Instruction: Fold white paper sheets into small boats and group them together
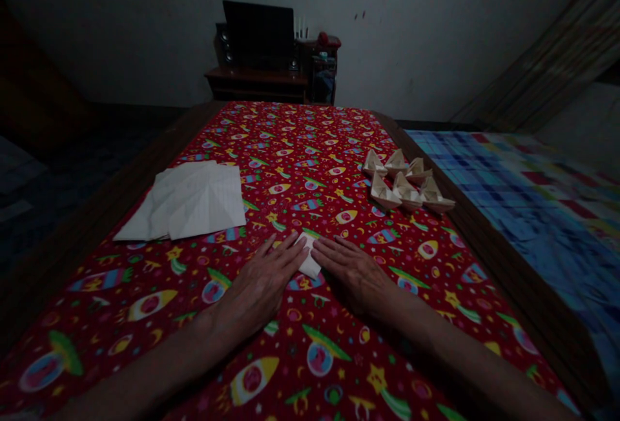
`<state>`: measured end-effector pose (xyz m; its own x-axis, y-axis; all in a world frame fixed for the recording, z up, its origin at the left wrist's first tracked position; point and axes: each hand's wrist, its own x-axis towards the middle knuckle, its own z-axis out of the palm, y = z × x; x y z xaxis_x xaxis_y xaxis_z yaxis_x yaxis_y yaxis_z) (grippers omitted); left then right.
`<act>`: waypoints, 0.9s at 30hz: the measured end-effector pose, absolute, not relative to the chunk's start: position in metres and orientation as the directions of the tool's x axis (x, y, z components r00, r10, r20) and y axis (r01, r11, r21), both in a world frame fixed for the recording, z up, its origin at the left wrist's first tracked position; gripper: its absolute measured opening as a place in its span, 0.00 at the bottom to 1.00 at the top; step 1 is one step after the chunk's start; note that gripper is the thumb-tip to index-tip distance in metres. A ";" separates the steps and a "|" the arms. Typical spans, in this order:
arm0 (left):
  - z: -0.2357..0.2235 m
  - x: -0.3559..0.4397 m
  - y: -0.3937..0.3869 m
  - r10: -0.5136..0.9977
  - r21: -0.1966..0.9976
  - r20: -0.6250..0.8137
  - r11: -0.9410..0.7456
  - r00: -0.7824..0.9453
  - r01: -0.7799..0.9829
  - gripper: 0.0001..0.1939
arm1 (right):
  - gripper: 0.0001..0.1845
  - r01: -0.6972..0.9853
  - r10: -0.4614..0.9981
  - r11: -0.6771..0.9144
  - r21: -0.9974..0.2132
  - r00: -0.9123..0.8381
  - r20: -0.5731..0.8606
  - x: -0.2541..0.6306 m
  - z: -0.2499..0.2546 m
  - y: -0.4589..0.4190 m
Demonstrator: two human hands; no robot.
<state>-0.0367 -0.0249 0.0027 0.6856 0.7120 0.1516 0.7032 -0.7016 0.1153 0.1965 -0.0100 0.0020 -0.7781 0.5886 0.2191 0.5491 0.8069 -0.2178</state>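
A small piece of folded white paper [309,262] lies flat on the red patterned cloth, between my two hands. My left hand [270,270] rests palm down, its stretched fingertips pressing on the paper's left side. From the other side, my right hand [352,270] lies flat with its fingers extended and the tips on the paper's right edge. The fingers cover part of the paper, so its full outline is hidden. Several folded paper boats [405,190] stand grouped in two rows beyond my right hand. To the far left is a fanned stack of white paper sheets [194,201].
The red cloth [310,143] with rockets and stars covers a long wooden table [484,266]. Past its far end, a dark television [259,30] stands on a wooden cabinet [256,82] by the wall. A plaid-covered surface [489,169] lies to the right.
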 end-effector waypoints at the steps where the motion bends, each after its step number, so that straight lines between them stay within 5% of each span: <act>1: 0.002 -0.038 -0.026 0.711 0.111 0.151 -0.703 0.687 0.703 0.38 | 0.30 0.566 0.603 0.796 -0.214 -0.772 0.201 0.199 0.003 -0.012; 12: 0.002 -0.058 -0.042 0.737 0.060 0.193 -0.668 0.648 0.742 0.33 | 0.25 0.571 0.612 0.790 -0.223 -0.718 0.330 0.201 0.002 -0.018; 20: 0.002 -0.055 -0.015 0.812 0.291 0.390 -0.556 0.434 0.778 0.15 | 0.11 0.608 0.677 0.734 -0.303 -0.688 0.261 0.192 0.015 -0.014; 24: 0.010 -0.038 -0.005 0.889 0.213 0.254 -0.436 0.382 0.874 0.14 | 0.08 0.630 0.690 0.723 -0.284 -0.677 0.255 0.190 0.011 -0.011; 27: 0.015 -0.026 0.003 0.925 0.265 0.130 -0.379 0.356 0.887 0.16 | 0.09 0.655 0.704 0.710 -0.260 -0.644 0.300 0.187 0.010 -0.007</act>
<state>-0.0255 0.0027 0.0147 0.3564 0.9252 0.1304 0.8868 -0.3789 0.2646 0.1871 -0.0074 0.0100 -0.6442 0.7036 0.3000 0.6546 0.7100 -0.2596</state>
